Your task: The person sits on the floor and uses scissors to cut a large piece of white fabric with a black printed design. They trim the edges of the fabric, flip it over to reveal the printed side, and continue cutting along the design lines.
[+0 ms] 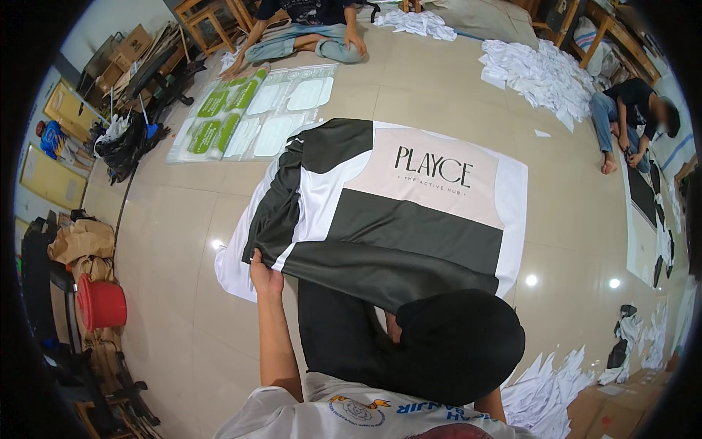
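A large printed fabric panel (417, 223) in dark green, white and pale pink, with dark lettering, lies across the floor before me. Its left part is bunched into folds, and its near edge is lifted toward my legs. My left hand (266, 275) is closed on this near left edge, thumb on top. My right forearm (491, 404) passes behind my raised knee (461, 344) in black trousers, so the right hand's fingers are hidden. A small patch of skin shows between my legs; I cannot tell whether it is hand or foot.
Clear plastic packaging (281, 102) with green and white panels lies beyond the fabric, by a seated person (307, 36). Another person (632, 121) sits at right beside white scraps (541, 80). A red bucket (102, 301) stands left; more scraps (548, 391) and cardboard (621, 406) lie near right.
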Demonstrator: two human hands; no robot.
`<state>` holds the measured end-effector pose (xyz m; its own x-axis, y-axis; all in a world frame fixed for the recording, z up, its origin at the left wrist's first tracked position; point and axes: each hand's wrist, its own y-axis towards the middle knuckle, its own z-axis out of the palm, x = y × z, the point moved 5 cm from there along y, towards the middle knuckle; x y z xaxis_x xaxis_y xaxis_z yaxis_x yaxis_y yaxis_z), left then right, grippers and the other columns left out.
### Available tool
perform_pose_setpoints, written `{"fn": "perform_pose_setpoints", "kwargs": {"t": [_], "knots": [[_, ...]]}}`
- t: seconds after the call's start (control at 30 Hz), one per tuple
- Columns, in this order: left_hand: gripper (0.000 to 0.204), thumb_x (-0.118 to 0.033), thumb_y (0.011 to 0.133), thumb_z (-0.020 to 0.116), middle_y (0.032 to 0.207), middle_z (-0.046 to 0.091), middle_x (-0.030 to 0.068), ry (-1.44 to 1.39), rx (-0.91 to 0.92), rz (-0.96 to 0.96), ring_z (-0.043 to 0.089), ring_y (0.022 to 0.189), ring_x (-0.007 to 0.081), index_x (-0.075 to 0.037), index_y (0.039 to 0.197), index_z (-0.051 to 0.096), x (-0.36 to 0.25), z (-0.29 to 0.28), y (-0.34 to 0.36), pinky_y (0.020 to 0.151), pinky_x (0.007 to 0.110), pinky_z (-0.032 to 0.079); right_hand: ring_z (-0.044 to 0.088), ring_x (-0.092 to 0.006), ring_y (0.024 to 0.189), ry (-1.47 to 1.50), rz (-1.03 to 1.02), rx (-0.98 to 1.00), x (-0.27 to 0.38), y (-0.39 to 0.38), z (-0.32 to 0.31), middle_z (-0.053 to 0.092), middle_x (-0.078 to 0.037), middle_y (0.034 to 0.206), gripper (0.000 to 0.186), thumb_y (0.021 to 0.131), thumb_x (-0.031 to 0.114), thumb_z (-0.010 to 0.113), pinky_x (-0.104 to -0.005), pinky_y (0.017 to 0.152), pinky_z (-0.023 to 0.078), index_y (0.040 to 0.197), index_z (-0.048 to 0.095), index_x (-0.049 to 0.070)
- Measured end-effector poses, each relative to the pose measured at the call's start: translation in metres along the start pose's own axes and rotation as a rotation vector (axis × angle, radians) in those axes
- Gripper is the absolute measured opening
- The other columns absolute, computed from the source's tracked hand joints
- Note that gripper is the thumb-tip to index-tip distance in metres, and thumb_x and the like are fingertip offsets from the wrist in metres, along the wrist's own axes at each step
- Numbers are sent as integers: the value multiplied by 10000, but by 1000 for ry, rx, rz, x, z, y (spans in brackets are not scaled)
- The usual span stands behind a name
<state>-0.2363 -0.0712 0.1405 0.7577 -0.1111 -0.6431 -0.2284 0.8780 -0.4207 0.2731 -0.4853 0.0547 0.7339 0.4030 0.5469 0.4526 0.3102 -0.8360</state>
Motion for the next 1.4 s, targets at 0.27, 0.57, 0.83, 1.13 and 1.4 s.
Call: {"fn": "perform_pose_setpoints", "kwargs": {"t": [0.27, 0.57, 0.83, 1.13, 1.4], "knots": [[422, -235, 1182, 449, 1472, 666, 197, -16, 45, 72, 652, 1353, 329, 65, 1439, 597, -19, 2, 20, 1186, 490, 530, 767, -259, 874, 306, -54, 73, 60, -21, 14, 782, -104, 1029, 195, 1089, 230, 697, -404, 768, 635, 1133, 714, 41], [366, -296, 1103, 578, 1158, 754, 244, -212, 118, -48, 734, 1115, 393, 55, 1168, 661, -86, 19, 75, 1075, 557, 574, 765, -196, 1045, 487, -620, 241, 256, -69, 11, 781, -62, 1154, 208, 1085, 198, 707, -378, 912, 648, 1237, 700, 56], [269, -272, 1146, 518, 679, 563, -24, -77, 293, -25, 510, 514, 86, -144, 919, 584, -170, 166, 188, 460, 217, 478, 656, -405, 1359, -1034, -1524, -94, 472, 21, 85, 670, -288, 1450, 711, 857, 8, 625, -420, 1081, 543, 1563, 573, 73], [290, -322, 1136, 610, 1086, 739, 63, 457, 629, 776, 695, 1009, 211, -66, 1253, 681, -483, 320, 133, 910, 359, 537, 656, -208, 1238, 464, -1206, 286, 627, -208, 100, 663, -83, 1423, 421, 1065, 118, 683, -326, 1045, 541, 1466, 626, 2], [478, -282, 1127, 536, 1405, 671, 209, 669, 233, 1191, 666, 1277, 335, 63, 1456, 579, -495, 170, 2, 1115, 475, 534, 528, -265, 1480, 534, -1404, -97, 471, -345, -37, 544, -164, 1621, 526, 1121, 189, 594, -406, 1270, 398, 1602, 511, -8]]}}
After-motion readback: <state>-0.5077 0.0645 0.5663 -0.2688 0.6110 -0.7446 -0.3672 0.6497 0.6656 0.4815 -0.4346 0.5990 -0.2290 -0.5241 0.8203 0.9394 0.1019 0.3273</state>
